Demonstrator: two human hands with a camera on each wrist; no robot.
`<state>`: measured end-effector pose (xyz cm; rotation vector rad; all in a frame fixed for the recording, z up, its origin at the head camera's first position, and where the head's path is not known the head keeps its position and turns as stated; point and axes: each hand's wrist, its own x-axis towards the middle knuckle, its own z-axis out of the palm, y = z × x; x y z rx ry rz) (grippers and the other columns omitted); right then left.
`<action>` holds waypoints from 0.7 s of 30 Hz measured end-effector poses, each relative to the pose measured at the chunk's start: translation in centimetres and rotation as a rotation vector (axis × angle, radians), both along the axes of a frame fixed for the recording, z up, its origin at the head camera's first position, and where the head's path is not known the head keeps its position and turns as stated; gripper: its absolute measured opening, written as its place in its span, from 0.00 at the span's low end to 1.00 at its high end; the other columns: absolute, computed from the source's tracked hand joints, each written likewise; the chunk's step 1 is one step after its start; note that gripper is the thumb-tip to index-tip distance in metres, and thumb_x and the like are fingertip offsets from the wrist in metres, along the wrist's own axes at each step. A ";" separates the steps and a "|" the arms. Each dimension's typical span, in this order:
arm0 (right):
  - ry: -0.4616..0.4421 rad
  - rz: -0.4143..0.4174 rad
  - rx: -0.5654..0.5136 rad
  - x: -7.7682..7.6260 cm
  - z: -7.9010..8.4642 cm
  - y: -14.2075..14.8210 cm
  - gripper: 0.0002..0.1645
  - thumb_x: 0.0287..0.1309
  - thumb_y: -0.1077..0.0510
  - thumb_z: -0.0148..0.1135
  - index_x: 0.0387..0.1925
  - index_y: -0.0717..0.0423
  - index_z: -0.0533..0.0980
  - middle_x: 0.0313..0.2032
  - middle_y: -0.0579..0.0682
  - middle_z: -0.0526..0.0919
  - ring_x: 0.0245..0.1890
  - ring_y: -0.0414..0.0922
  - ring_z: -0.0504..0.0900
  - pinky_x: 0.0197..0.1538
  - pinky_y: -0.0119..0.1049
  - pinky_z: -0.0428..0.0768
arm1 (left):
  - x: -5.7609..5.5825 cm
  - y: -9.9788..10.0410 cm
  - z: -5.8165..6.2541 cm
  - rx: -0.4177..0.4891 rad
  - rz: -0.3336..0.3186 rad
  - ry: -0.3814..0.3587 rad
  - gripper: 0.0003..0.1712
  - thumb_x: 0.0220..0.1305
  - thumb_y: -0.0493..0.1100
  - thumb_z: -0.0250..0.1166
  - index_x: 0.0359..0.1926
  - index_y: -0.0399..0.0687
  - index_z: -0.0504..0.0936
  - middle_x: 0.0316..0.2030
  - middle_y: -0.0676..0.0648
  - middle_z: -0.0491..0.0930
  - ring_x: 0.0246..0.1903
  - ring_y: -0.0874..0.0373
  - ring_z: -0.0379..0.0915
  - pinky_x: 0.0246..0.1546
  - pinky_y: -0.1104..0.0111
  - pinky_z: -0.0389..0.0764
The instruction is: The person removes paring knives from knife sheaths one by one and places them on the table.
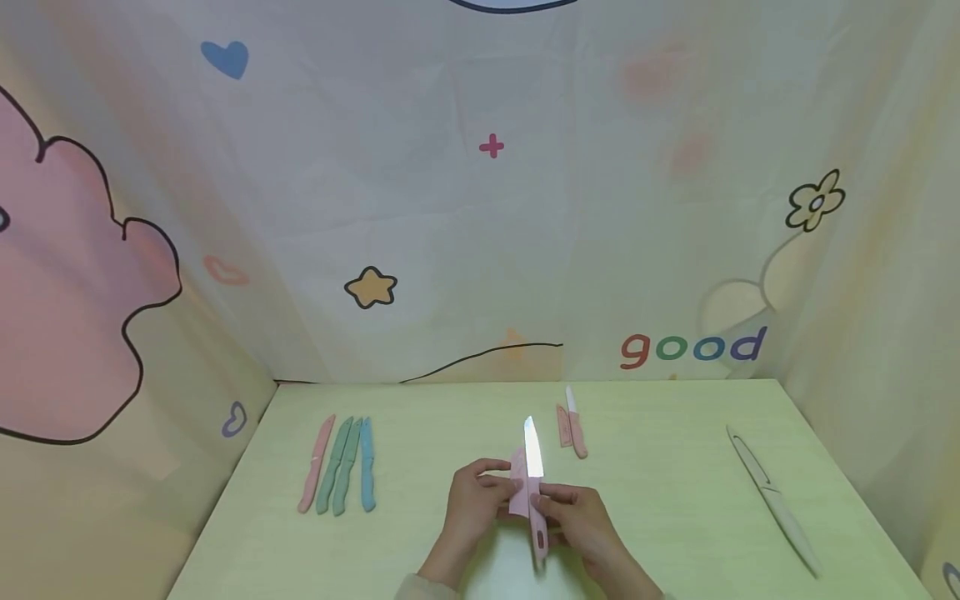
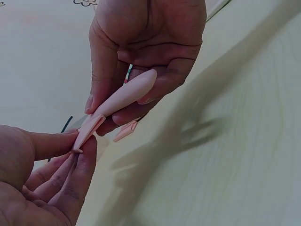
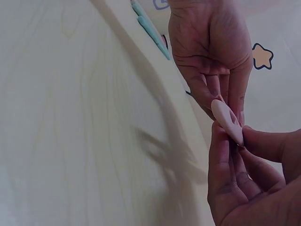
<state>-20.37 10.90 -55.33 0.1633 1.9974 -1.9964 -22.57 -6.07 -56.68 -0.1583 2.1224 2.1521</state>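
Over the near middle of the tabletop (image 1: 660, 467), a pale pink knife (image 1: 533, 467) is held with its bare blade pointing away from the person and its handle toward them. The right hand (image 1: 583, 518) pinches the handle, thumb on top and fingers beneath. The left hand (image 1: 472, 502) has its grip pinched on a pink sheath (image 1: 518, 506), just left of the knife; whether sheath and knife touch is unclear. Beyond the hands, slightly right, a small coral knife (image 1: 577, 435) lies with its blade bare, its coral sheath (image 1: 563, 427) just beside it. Well to the left, a pink knife in a row (image 1: 316, 468), two green knives (image 1: 334, 467) and a blue knife (image 1: 367, 467) lie side by side. Far right, a long beige knife (image 1: 786, 525) lies slanted. Behind hangs a printed backdrop (image 1: 525, 217) lettered "good".
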 end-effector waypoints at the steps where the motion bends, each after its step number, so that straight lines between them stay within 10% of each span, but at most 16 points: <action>1: 0.007 -0.012 0.001 -0.2 0.0 0.0 0.22 0.60 0.58 0.65 0.53 0.68 0.77 0.39 0.56 0.87 0.35 0.49 0.83 0.33 0.39 0.87 | -0.2 0.0 0.0 0.008 0.004 0.001 0.16 0.55 0.35 0.71 0.46 0.40 0.81 0.30 0.42 0.86 0.29 0.51 0.82 0.30 0.63 0.87; 21: 0.060 -0.135 0.102 -4.4 0.6 -0.7 0.19 0.57 0.67 0.63 0.51 0.69 0.78 0.37 0.62 0.86 0.32 0.50 0.84 0.31 0.42 0.88 | -3.3 0.4 -0.6 -0.017 0.100 0.006 0.16 0.56 0.30 0.68 0.47 0.35 0.83 0.32 0.41 0.84 0.30 0.56 0.80 0.27 0.70 0.86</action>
